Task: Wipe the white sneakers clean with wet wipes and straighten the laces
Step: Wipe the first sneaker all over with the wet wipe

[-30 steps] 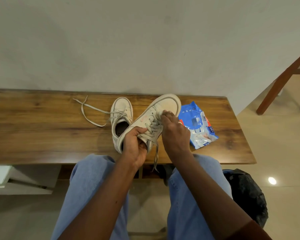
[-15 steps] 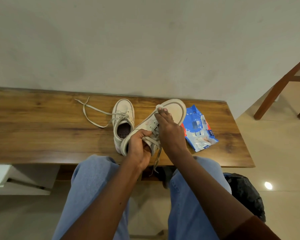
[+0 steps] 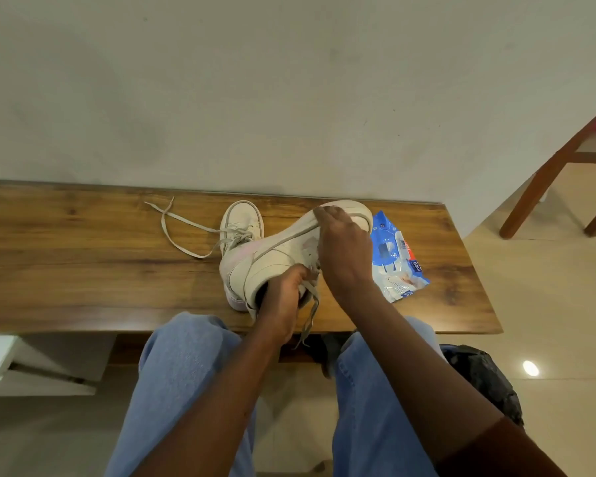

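I'm gripping the white leather low-top sneaker by its heel collar with my left hand, tilting it over the brown wooden bench to expose the sole edge. My right hand is curling over the toe; wipe underneath: can't tell.

Held shoe: white leather low-top sneaker, tipped on its side above the wooden tabletop, toe toward the wall; left hand grips its heel opening, right hand hooks over its toe.
Its lace: grey-white flat lace, dangling past the near edge.
Other shoe: matching white sneaker, upright just behind, its loose lace ends trailing left.
Wipes: blue-and-white plastic wet-wipe pack, flat, just right.
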